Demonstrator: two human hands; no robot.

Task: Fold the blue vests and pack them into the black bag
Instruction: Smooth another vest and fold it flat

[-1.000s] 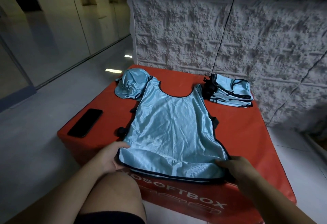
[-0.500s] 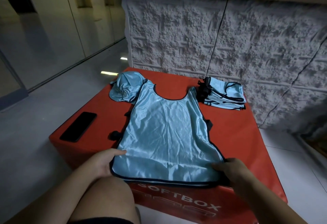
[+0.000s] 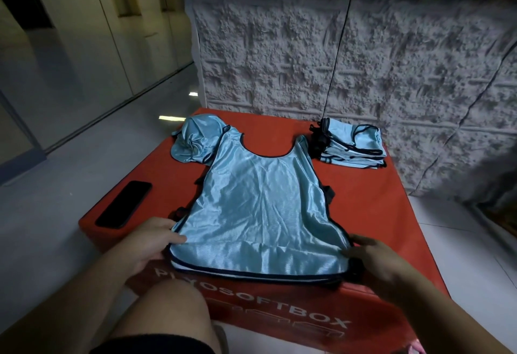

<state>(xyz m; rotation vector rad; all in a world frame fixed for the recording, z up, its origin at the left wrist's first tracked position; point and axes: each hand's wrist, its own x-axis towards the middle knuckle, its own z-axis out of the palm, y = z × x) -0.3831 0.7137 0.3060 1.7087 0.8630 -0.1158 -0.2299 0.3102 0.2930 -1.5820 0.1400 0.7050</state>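
Head view: a blue vest lies flat on the red box — left hand and right hand each pinch a hem corner; slick fabric could slip mid-fold — skewing it

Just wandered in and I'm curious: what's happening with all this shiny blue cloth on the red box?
A person is folding blue vests on a red soft box. One vest lies spread flat; the left hand and right hand each grip a bottom corner of it. A stack of folded vests sits at the far right, a crumpled vest at the far left, and a phone near the left edge.
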